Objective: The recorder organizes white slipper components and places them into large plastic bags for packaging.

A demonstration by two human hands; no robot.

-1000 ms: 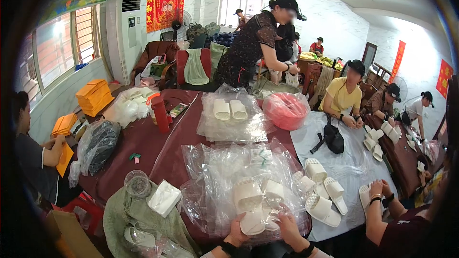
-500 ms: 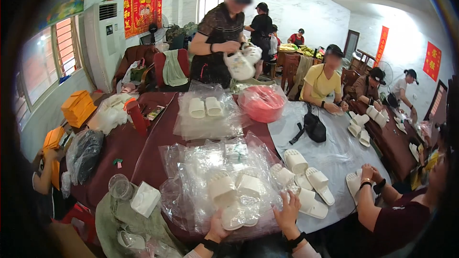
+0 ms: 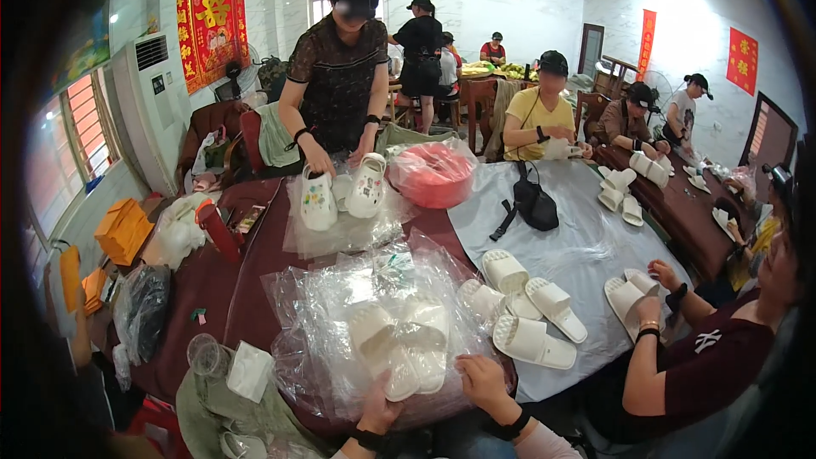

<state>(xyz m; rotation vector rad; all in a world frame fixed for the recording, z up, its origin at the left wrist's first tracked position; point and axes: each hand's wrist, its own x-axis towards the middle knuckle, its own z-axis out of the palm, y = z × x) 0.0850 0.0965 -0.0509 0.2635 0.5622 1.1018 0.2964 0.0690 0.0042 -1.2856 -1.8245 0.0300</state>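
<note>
A pair of white slippers (image 3: 374, 333) lies in front of me on a spread stack of clear plastic bags (image 3: 310, 357), with film around them. My left hand (image 3: 380, 406) is closed at the near end of the left slipper, its thumb along the edge. Beside the pair, at the right edge of the film, my right hand (image 3: 483, 382) has its fingers curled together, pinching what looks like the plastic. More white slippers (image 3: 534, 342) lie loose to the right on a pale sheet.
Across the table a person sets down white clogs (image 3: 320, 197) beside a bundle of red plastic (image 3: 432, 172). A black bag (image 3: 535, 204) lies farther right. A co-worker on my right handles slippers (image 3: 627, 299). A white packet (image 3: 250, 371) and plastic cup (image 3: 207, 356) sit left.
My right hand has gone from spread fingers to curled ones and moved nearer the slippers. The person opposite has lowered the clogs onto the table. The whole view has shifted slightly.
</note>
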